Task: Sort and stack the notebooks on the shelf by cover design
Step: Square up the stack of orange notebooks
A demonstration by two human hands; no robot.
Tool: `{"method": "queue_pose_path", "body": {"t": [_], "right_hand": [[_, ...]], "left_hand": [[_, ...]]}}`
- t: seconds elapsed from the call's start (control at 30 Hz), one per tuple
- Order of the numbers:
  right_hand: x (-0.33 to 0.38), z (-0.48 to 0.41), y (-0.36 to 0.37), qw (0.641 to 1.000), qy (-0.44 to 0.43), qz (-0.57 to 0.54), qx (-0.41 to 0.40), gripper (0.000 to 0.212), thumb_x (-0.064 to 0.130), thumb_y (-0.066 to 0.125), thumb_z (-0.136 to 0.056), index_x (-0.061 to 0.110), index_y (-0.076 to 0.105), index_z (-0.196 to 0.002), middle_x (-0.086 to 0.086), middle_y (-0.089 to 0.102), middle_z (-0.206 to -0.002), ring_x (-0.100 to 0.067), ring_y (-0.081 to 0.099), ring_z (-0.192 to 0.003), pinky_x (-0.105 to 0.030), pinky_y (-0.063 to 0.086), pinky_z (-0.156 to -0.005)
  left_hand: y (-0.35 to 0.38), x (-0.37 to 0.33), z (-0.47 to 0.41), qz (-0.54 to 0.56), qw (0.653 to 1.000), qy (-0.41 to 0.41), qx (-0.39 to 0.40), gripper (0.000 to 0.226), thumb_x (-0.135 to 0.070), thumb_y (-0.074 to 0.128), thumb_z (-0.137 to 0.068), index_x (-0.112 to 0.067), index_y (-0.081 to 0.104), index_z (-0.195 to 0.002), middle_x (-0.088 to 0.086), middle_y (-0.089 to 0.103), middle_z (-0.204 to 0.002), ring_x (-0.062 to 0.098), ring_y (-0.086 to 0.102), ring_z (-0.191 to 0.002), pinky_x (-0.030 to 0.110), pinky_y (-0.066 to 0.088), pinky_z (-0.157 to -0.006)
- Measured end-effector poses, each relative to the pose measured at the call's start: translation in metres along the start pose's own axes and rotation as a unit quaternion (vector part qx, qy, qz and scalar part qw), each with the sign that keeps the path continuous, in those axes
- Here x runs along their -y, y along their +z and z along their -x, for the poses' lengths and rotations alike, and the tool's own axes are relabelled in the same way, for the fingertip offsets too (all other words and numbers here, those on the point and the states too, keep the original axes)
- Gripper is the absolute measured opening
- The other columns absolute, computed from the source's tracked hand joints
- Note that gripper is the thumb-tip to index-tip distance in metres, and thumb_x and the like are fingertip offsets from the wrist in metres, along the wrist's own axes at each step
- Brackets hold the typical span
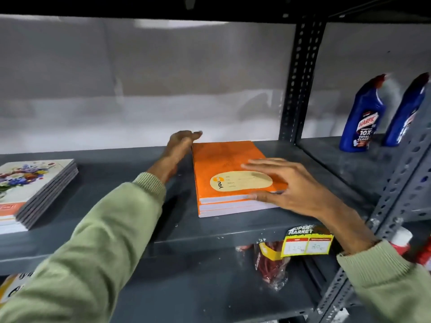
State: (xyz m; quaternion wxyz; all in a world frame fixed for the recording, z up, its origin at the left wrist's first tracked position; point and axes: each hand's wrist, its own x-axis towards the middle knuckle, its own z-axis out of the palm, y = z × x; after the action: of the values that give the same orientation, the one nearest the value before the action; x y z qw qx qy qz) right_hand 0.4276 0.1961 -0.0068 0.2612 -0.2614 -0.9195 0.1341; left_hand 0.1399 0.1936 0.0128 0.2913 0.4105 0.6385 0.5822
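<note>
orange "youva" notebooks (231,173) | both hands (296,190) spread flat | bottles (360,117): "Harpic 10X"

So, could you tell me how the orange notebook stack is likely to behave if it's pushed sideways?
The orange notebook stack is three loose books, so the top may shear off. Covers look glossy, probably slippery. Flat on the shelf, it shouldn't tip.

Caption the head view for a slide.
Both hands square up the orange notebook stack: left hand against its far left edge, right hand at its near right corner.
</note>
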Motion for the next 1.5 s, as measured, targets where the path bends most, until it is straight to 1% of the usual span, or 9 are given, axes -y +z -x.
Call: {"method": "queue_pose_path", "body": {"t": [0.13, 0.23, 0.33, 0.5, 0.63, 0.87, 1.13, 1.27, 1.5], "right_hand": [[-0.009, 0.003, 0.007, 0.999, 0.018, 0.030, 0.027, 0.067, 0.073, 0.061, -0.075, 0.047, 0.053, -0.136, 0.015, 0.038, -0.156, -0.006, 0.025, -0.148, -0.041, 0.033, -0.118], [-0.012, 0.010, 0.006, 0.999, 0.035, -0.036, 0.021, 0.054, 0.057, 0.069, -0.079, 0.050, 0.056, -0.130, 0.016, 0.038, -0.156, -0.003, 0.020, -0.149, -0.027, 0.041, -0.110], [-0.014, 0.015, 0.009, 0.997, 0.043, -0.068, 0.015, 0.051, 0.048, 0.072, -0.081, 0.043, 0.060, -0.131, 0.014, 0.039, -0.156, 0.001, 0.018, -0.149, -0.035, 0.032, -0.119], [-0.011, 0.023, 0.007, 0.984, 0.132, -0.116, -0.040, 0.097, 0.061, 0.081, -0.062, 0.056, 0.033, -0.145, 0.013, 0.019, -0.164, -0.009, 0.031, -0.147, -0.044, 0.032, -0.118], [-0.013, 0.023, 0.008, 0.968, 0.195, -0.153, -0.039, 0.121, 0.063, 0.087, -0.049, 0.051, 0.021, -0.150, 0.009, 0.061, -0.138, -0.005, 0.051, -0.132, -0.044, 0.033, -0.117], [-0.009, 0.025, 0.009, 0.967, 0.189, -0.158, -0.058, 0.109, 0.053, 0.087, -0.059, 0.044, 0.025, -0.148, 0.009, 0.070, -0.124, -0.006, 0.059, -0.124, -0.046, 0.033, -0.116], [-0.011, 0.029, 0.010, 0.968, 0.179, -0.149, -0.088, 0.096, 0.048, 0.089, -0.061, 0.039, 0.038, -0.142, 0.008, 0.075, -0.116, 0.004, 0.057, -0.121, -0.025, 0.033, -0.108], [-0.011, 0.030, 0.010, 0.970, 0.179, -0.132, -0.092, 0.091, 0.047, 0.090, -0.060, 0.038, 0.044, -0.138, 0.009, 0.076, -0.111, 0.025, 0.053, -0.106, 0.000, 0.031, -0.092], [-0.010, 0.036, 0.008, 0.971, 0.173, -0.116, -0.119, 0.070, 0.047, 0.089, -0.060, 0.030, 0.063, -0.123, 0.008, 0.078, -0.107, 0.003, 0.067, -0.109, -0.029, 0.051, -0.102]], "left_hand": [[0.007, 0.019, -0.031, -0.002, 0.995, -0.001, 0.099, 0.037, -0.040, 0.074, -0.082, -0.010, 0.075, -0.103, 0.008, 0.075, -0.103, 0.028, 0.071, -0.099, 0.033, 0.055, -0.088], [0.011, 0.021, -0.042, 0.001, 0.993, 0.004, 0.120, 0.039, -0.038, 0.075, -0.082, -0.006, 0.075, -0.106, 0.011, 0.076, -0.102, 0.024, 0.074, -0.088, 0.034, 0.057, -0.085], [0.015, 0.026, -0.051, 0.006, 0.992, 0.022, 0.127, 0.030, -0.016, 0.075, -0.083, -0.003, 0.073, -0.110, 0.008, 0.074, -0.102, 0.017, 0.071, -0.087, 0.028, 0.056, -0.085], [0.016, 0.031, -0.059, -0.004, 0.991, 0.038, 0.130, 0.028, -0.008, 0.072, -0.084, -0.006, 0.072, -0.112, 0.002, 0.071, -0.097, 0.001, 0.070, -0.071, 0.011, 0.055, -0.069], [0.016, 0.037, -0.064, 0.003, 0.991, 0.046, 0.125, 0.028, -0.008, 0.073, -0.084, -0.006, 0.073, -0.111, 0.001, 0.072, -0.096, 0.001, 0.070, -0.071, 0.011, 0.055, -0.070], [0.019, 0.040, -0.070, 0.021, 0.992, 0.051, 0.115, 0.023, -0.007, 0.075, -0.081, -0.009, 0.074, -0.104, 0.002, 0.072, -0.094, 0.002, 0.070, -0.071, 0.011, 0.054, -0.067], [0.021, 0.044, -0.071, 0.026, 0.992, 0.057, 0.107, 0.026, -0.008, 0.077, -0.079, -0.007, 0.075, -0.106, 0.003, 0.073, -0.095, 0.011, 0.069, -0.080, 0.015, 0.056, -0.073], [0.021, 0.043, -0.070, 0.022, 0.993, 0.057, 0.104, 0.030, -0.009, 0.077, -0.080, -0.005, 0.074, -0.109, 0.004, 0.073, -0.097, 0.012, 0.068, -0.083, 0.014, 0.056, -0.071], [0.024, 0.040, -0.067, 0.006, 0.994, 0.062, 0.093, 0.029, -0.008, 0.076, -0.080, -0.004, 0.074, -0.109, 0.000, 0.071, -0.094, 0.006, 0.066, -0.081, 0.008, 0.051, -0.063]]}}
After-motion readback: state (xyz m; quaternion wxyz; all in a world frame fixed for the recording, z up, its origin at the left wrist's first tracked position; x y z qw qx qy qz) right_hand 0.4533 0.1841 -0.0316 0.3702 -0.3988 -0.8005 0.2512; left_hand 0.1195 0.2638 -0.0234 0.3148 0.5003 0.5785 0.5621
